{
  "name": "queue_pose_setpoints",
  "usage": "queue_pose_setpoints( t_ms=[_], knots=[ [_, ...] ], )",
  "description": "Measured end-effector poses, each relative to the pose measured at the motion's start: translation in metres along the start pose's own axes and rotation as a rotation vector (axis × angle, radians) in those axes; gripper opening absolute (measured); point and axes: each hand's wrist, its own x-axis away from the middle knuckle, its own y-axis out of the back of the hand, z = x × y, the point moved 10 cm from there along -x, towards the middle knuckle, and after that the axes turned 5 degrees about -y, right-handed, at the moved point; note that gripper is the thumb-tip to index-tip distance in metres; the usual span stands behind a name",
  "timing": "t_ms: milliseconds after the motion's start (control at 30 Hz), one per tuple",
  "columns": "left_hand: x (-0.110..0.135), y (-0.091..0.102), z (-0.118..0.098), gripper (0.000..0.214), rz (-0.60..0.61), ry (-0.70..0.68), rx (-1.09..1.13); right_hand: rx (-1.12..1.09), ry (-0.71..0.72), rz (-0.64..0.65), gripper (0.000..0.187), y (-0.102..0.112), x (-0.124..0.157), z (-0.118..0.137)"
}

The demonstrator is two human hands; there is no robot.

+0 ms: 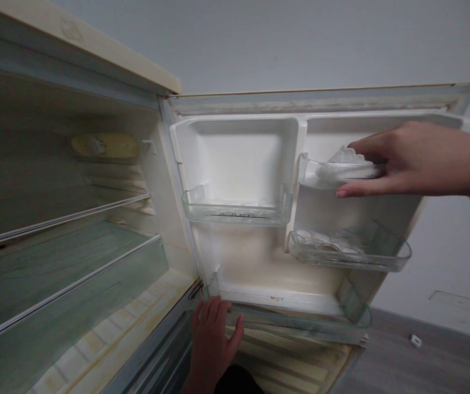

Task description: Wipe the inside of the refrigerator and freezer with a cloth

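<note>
My right hand (407, 158) reaches in from the right over the upper right door shelf (311, 178). Its fingers close on a crumpled white tissue or cloth (349, 157), pressed down inside the clear shelf; the fingertips are partly hidden. Low in the middle, my left hand (213, 334) rests its fingers on the left end of the bottom door shelf (284, 318), near the hinge side, with the thumb apart and nothing visible in it. The fridge door (255, 156) stands wide open.
A lower right door shelf (349, 260) holds an egg rack. Another clear shelf (238, 213) sits at left on the door. Glass shelves (128, 235) fill the fridge interior, beside a yellowed lamp cover (105, 146). A small white object (416, 340) lies on the floor.
</note>
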Motion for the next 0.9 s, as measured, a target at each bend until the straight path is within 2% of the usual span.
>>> queue_pose_setpoints(
  t_ms=[333, 533, 900],
  knots=[
    [-0.0007, 0.0008, -0.0002, 0.017, 0.001, -0.002, -0.022, 0.023, 0.035, -0.049, 0.078, 0.0006, -0.0003, 0.001],
    [-0.0005, 0.0015, 0.0004, 0.018, -0.01, -0.001, -0.013, 0.019, 0.037, -0.028, 0.073, -0.0011, 0.0002, -0.0007],
    [0.0005, 0.0006, -0.001, 0.017, -0.001, -0.014, -0.018, 0.003, -0.005, -0.003, 0.078, 0.0002, 0.0002, 0.0013]
  ],
)
